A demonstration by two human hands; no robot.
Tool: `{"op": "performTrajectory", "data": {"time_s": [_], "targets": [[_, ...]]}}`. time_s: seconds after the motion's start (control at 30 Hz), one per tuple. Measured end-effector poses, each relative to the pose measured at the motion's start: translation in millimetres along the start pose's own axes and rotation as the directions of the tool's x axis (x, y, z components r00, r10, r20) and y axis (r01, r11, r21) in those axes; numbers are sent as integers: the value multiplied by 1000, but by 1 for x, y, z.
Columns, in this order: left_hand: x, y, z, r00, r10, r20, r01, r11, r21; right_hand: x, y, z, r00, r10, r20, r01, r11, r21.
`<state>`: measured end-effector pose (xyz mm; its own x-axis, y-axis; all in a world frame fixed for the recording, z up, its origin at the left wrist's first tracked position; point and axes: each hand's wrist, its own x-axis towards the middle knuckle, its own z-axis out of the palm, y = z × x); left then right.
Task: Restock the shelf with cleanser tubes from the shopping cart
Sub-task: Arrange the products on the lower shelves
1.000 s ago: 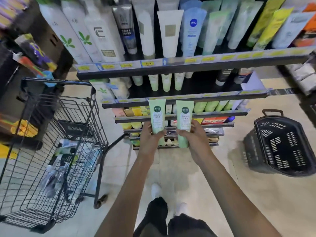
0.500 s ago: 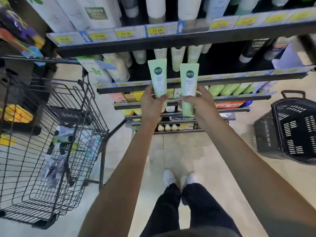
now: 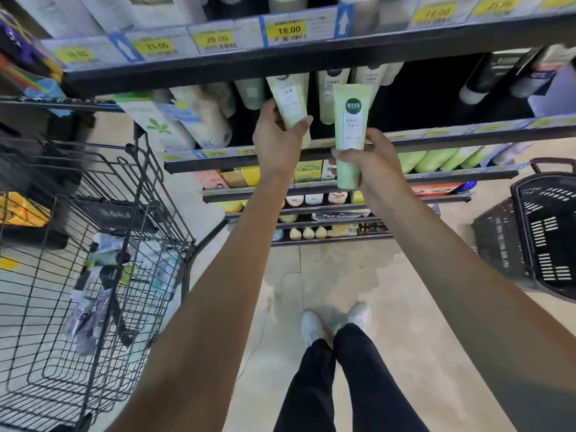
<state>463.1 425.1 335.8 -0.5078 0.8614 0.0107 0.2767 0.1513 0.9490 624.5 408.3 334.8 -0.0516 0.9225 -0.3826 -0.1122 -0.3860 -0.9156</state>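
Head camera: the left hand point(image 3: 280, 141) grips one pale green cleanser tube point(image 3: 291, 102), its top tucked under the upper shelf point(image 3: 311, 54) among matching tubes. The right hand point(image 3: 371, 160) holds a second tube point(image 3: 350, 132) upright, just outside. Placing step; next, seat the left tube, then slide the right alongside. More stock lies in the shopping cart point(image 3: 93, 275).

A black plastic basket point(image 3: 542, 241) sits on the tiled floor point(image 3: 405, 322) right of white sneakers point(image 3: 335, 321).
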Motion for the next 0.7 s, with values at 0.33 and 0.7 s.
{"op": "performTrajectory", "data": {"time_s": [0.33, 0.7], "targets": [[21, -17, 8, 999, 34, 9, -35, 977, 212, 6, 7, 0, 1000, -13, -10, 12, 1000, -16], [16, -23, 17, 996, 76, 37, -84, 932, 352, 3, -7, 3, 989, -138, -54, 133, 987, -93]]}}
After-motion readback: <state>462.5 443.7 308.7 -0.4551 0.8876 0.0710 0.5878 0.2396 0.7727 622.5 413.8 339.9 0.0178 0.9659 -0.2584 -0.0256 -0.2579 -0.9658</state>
